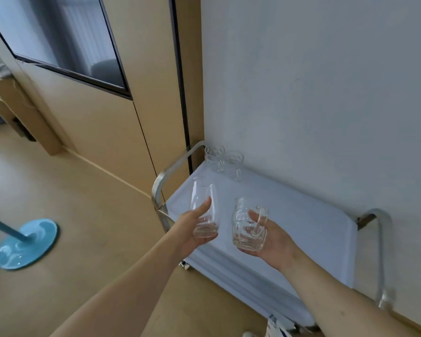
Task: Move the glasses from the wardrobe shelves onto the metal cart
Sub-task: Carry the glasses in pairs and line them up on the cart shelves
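Metal cart (301, 215) carries two glasses (225, 161) near wall.

Head-worn, wide-angle, looking steeply forward and down, close over the near edge of the metal cart (365, 215) against the wall (326, 93).

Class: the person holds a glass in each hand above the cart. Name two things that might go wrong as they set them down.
1. The tumbler and the mug are close together and might knock.
2. The glasses at the cart's back corner might be hit.
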Motion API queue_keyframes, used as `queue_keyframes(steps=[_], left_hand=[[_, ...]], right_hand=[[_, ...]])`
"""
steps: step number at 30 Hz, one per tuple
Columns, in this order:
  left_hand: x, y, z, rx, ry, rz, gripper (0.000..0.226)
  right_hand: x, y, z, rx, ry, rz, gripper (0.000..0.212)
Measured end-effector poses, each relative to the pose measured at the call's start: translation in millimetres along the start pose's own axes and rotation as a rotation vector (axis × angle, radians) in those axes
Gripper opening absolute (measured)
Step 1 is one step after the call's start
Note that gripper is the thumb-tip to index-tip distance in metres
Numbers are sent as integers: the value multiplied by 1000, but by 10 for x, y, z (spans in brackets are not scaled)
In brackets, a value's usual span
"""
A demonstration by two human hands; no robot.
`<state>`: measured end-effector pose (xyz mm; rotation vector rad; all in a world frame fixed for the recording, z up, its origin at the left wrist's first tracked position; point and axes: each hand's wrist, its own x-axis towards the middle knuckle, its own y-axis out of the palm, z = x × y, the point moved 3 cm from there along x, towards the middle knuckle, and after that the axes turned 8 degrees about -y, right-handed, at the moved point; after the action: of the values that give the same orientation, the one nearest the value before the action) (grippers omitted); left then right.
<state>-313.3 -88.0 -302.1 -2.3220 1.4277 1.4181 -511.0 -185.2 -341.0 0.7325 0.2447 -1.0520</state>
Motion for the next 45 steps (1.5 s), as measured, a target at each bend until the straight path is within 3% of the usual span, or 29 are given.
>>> queue_keyframes(steps=[2,4,7,11,13,18,19,22,28,34,45], left_hand=[[151,5,-31,-23,-23,59,66],[314,8,-77,-13,-30,65,74],[548,45,-200,76,-17,10,103],[830,157,-459,176,15,-34,61],[997,205,-593,230,7,-48,55],[1570,170,-864,450,-5,-178,90],[1673,173,-890,455,-15,-192,96],[1966,196,-937,459,-40,-198,111],[2509,277,-990,543,-3,-257,93],[2727,323,-1016,816,80,-297,79],[2937,319,-1044,879,178,-292,78]], right_hand=[[71,-41,49,0,-6,-43,32],[167,-79,117,1,-4,-59,26],[385,-128,240,-48,-22,-66,58],[796,-146,410,-77,-32,-6,87],[1029,-204,500,-65,-42,-22,79],[1670,-380,673,-152,-90,-74,60],[1801,-442,675,-162,-109,-130,63],[2115,-591,657,-188,-162,-254,100],[2570,-727,765,-405,-286,-290,99],[2851,-898,818,-685,-364,-226,106],[3116,-973,920,-807,-438,-178,107]])
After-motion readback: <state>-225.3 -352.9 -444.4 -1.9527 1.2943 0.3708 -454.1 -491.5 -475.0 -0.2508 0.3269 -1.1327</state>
